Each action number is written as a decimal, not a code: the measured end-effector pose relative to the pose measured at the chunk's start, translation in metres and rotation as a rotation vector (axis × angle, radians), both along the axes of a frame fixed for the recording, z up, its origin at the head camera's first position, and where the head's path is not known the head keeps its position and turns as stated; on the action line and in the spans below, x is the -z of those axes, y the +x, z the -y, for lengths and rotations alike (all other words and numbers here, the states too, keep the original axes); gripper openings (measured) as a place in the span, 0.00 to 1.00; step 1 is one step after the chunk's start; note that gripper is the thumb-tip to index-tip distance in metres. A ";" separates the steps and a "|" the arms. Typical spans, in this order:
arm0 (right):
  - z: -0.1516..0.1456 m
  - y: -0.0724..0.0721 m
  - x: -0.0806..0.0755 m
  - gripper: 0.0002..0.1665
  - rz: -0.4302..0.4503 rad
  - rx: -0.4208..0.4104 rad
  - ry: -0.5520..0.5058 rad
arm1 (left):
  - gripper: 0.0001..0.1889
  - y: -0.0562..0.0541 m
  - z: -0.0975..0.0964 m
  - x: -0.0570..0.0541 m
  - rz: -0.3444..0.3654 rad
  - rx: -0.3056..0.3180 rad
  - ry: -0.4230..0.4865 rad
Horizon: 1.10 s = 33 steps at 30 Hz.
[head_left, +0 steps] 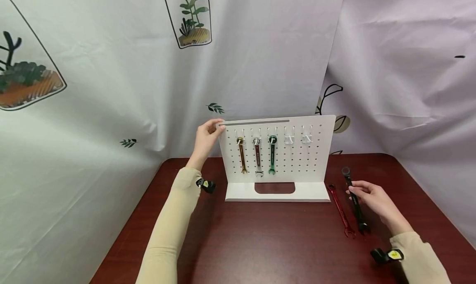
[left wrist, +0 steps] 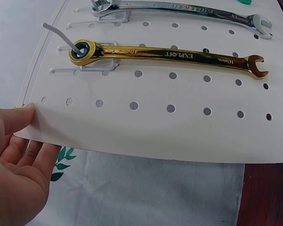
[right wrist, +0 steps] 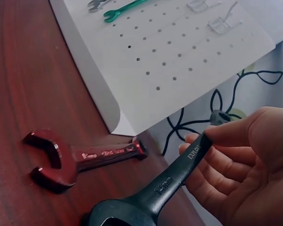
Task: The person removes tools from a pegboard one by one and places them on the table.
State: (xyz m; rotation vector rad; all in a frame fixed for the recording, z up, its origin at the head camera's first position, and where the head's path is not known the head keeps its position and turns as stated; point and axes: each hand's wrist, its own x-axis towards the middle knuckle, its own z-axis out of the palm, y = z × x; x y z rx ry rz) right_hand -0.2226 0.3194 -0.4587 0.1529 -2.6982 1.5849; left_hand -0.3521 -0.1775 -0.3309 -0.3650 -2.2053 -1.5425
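Note:
A white pegboard stand is upright on the table. My left hand pinches its upper left corner, thumb on the front face and fingers behind. Three wrenches hang by their ring ends from hooks: a gold wrench, a silver wrench and a green wrench. To the right of the stand my right hand pinches a black wrench, marked 14mm, between thumb and fingers, ring end up. A red wrench lies on the table just left of it.
Two clear hooks on the right of the pegboard carry nothing. The dark red table reaches back to a white curtain with plant prints, close behind the stand.

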 end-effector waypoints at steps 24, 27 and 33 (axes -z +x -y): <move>-0.008 0.002 0.018 0.27 0.182 -0.070 0.131 | 0.13 0.000 0.001 0.002 -0.011 0.003 0.000; -0.009 0.002 0.019 0.27 0.185 -0.062 0.139 | 0.13 0.000 0.001 0.002 -0.004 0.003 0.001; -0.007 0.000 0.019 0.25 0.189 -0.017 0.147 | 0.14 0.000 0.000 0.001 -0.002 0.003 -0.006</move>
